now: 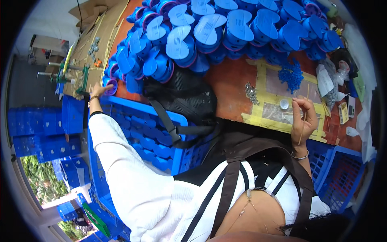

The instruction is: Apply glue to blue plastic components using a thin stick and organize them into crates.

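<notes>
At the left edge of the red table, my left hand (97,90) is stretched out, its thumb over the rim of a blue plastic housing (111,88) with a purple ring inside. Its other fingers are partly hidden. My right hand (305,119) is raised over the table's right side, its fingers closed round a thin wooden stick (300,135). A small round whitish cup (284,104) lies close by those fingertips. Just beyond are a heap of small blue parts (291,76) and a scatter of little metal pieces (252,93).
Many heart-shaped blue housings (209,30) are stacked across the table's far side. A black mesh bag (183,94) sits at the near edge, above a blue crate (179,161) of similar housings. Plastic bags (327,82) lie right; a green clamp-like fixture (84,78) stands left.
</notes>
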